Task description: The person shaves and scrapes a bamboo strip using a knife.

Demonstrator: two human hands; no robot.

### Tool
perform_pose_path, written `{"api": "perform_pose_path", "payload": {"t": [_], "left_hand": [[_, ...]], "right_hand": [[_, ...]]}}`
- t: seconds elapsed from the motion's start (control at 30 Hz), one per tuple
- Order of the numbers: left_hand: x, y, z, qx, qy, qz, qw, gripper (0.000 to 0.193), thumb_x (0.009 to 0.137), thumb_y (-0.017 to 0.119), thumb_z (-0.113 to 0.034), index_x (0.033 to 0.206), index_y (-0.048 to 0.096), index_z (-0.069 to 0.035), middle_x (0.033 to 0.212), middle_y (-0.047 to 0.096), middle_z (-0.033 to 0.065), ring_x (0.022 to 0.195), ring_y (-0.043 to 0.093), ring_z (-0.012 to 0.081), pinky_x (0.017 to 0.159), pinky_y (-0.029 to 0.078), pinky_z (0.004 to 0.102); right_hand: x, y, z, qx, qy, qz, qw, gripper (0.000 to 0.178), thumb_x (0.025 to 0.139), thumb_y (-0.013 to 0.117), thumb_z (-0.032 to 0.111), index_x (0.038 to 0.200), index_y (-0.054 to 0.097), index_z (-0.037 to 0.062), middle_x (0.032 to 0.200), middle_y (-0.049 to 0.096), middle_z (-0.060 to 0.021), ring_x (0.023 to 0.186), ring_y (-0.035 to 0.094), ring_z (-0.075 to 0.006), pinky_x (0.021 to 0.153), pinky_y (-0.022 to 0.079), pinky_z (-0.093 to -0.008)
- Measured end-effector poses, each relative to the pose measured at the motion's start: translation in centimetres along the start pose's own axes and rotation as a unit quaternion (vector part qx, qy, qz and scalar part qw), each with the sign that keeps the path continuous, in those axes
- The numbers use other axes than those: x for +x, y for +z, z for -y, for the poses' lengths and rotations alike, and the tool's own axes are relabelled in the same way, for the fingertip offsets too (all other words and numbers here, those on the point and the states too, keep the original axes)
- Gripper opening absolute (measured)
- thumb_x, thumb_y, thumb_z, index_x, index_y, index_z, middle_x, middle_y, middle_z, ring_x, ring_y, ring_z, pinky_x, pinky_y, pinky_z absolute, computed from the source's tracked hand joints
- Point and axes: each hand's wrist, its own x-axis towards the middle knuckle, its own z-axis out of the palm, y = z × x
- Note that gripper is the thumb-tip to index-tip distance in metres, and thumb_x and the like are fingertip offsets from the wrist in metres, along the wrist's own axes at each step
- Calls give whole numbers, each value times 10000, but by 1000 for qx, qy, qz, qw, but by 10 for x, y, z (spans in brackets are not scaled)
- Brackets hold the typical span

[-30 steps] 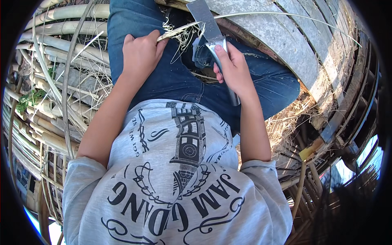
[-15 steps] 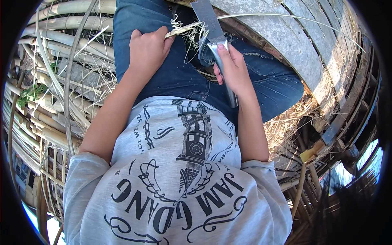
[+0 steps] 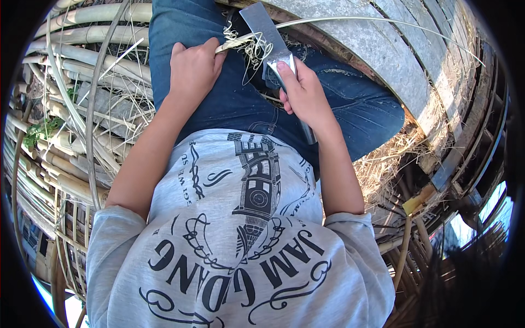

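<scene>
My left hand (image 3: 192, 70) is closed round one end of a thin, pale bamboo strip (image 3: 350, 18). The strip passes behind the blade and arcs far out to the right. In my right hand (image 3: 305, 93) is a broad-bladed knife (image 3: 263, 26) with a shiny metal handle, its blade pointing up and slightly left across the strip. Curly shavings (image 3: 256, 48) bunch up between my left hand and the blade, some still hanging from the strip. Both hands are over my lap, in blue jeans (image 3: 224, 112).
Bamboo poles (image 3: 82, 35) and loose split strips (image 3: 123, 109) lie at the left. Grey boards (image 3: 361, 41) reach across the upper right. Straw-like shavings (image 3: 383, 169) are heaped beside my right knee. A green plant (image 3: 44, 131) grows among the poles.
The knife and my right hand have shifted a little to the left along the strip, towards my left hand. The curled shavings are packed closer together. My left hand has barely moved.
</scene>
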Motion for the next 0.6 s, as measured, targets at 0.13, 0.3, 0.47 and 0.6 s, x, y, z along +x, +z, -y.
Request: {"api": "perform_pose_path", "payload": {"t": [0.13,0.3,0.47,0.6], "left_hand": [[2,-1,-2,6,5,4,1000,193,901,644,-242,781,586,-102,575,595,105,528,571,301,624,354,384],[2,-2,-4,3,-5,6,1000,195,897,649,-248,784,590,-100,576,597,99,524,571,296,623,353,386],[1,1,-3,5,-4,2,1000,182,894,645,-232,782,588,-100,579,600,100,528,575,296,627,352,389],[2,-1,-2,1,-4,6,1000,172,885,639,-213,773,579,-98,581,601,102,543,579,299,630,350,390]], "right_hand": [[1,-11,-3,46,34,30,998,386,1015,476,395,1038,585,25,592,533,-33,439,497,-95,405,408,-260],[3,-16,-12,149,33,-47,987,383,1035,429,395,1019,577,42,597,536,-25,442,496,-76,387,412,-242],[1,12,-7,-68,-77,-21,994,338,1013,505,356,1065,591,33,602,547,-34,448,510,-81,396,423,-260],[3,8,0,33,48,47,997,413,1015,471,420,1033,586,23,587,531,-42,436,500,-91,396,413,-250]]}}
